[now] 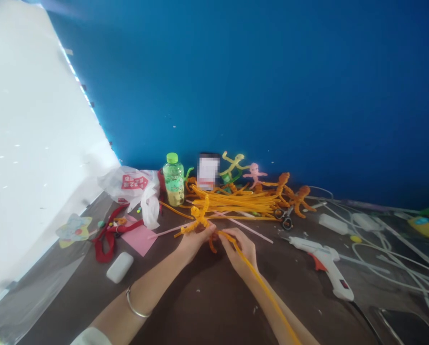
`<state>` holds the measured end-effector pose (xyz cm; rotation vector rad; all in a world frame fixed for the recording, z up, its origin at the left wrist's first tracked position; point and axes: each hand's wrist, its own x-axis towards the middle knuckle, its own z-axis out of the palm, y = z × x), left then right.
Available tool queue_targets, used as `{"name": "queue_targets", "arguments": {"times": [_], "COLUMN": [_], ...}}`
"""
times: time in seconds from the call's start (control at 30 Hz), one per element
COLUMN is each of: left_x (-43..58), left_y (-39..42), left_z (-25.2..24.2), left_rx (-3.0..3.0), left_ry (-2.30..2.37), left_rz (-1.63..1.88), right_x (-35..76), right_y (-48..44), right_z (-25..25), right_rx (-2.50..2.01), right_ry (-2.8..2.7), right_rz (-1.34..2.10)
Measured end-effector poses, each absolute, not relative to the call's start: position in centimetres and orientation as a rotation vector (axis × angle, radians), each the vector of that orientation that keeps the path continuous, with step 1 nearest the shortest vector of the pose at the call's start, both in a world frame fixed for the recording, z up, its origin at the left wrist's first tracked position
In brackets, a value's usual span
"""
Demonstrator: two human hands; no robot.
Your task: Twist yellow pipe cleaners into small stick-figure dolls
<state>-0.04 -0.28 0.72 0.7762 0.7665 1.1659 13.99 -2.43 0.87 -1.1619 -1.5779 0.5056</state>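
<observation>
Over the brown table, my left hand (196, 238) is closed around an orange pipe-cleaner figure (200, 215) with twisted limbs, which sticks up above the fingers. A long orange pipe cleaner (250, 266) runs from the figure through my right hand (240, 249) and trails down along the right forearm. The right fingers pinch it close beside the left hand. Just beyond both hands lies a heap of loose orange pipe cleaners (236, 203). Black-handled scissors (286, 218) rest at the heap's right end. My palms and part of the figure are hidden.
A white glue gun (324, 263) lies to the right, near white cables (390, 282) and a dark phone (408, 326). Behind the hands stand a green-capped bottle (173, 184) and a pink figure (255, 173). At left are a plastic bag (131, 184), red ribbon (106, 244) and a white case (120, 267).
</observation>
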Motion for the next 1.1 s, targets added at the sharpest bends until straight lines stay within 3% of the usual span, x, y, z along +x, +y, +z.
{"name": "queue_targets", "arguments": {"times": [0.4, 0.67, 1.1], "left_x": [-0.1, -0.3, -0.3], "left_y": [0.2, 0.2, 0.1], "left_z": [0.9, 0.6, 1.0], "left_rx": [0.657, 0.659, 0.664], "left_ry": [0.812, 0.827, 0.841], "left_rz": [1.404, 1.23, 1.294], "right_x": [14.9, 15.1, 15.0], "right_y": [-0.9, -0.9, -0.9], "right_z": [0.8, 0.9, -0.6], "right_rx": [-0.934, -0.913, -1.027], "right_ry": [-0.766, -0.798, -0.944], "right_rz": [1.167, 1.265, 1.153]}}
